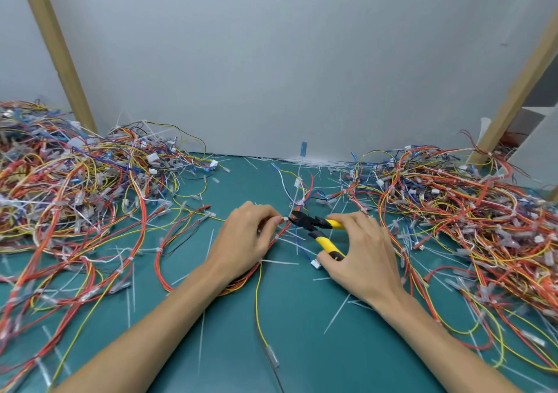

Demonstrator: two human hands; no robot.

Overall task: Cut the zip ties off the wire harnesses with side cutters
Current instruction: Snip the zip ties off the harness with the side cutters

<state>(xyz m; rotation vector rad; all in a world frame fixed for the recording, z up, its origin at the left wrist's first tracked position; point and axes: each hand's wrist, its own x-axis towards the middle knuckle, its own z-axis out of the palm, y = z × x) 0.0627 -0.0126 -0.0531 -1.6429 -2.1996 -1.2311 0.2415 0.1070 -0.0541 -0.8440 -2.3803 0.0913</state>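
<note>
Green mat (296,347) holds wire piles (75,187) on both sides — lots still tied. Cut ties (279,262) lie all around. Left hand (246,238) pinches a wire bundle (282,230); right hand (360,252) grips the cutters (317,226), handles spread, tips at the bundle — not snipped yet.

no readable text, labels or numbers anywhere

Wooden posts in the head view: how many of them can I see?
2. One light wooden post rises at the left, the other at the right, both in front of the grey wall. Others may lie outside the frame.
</note>
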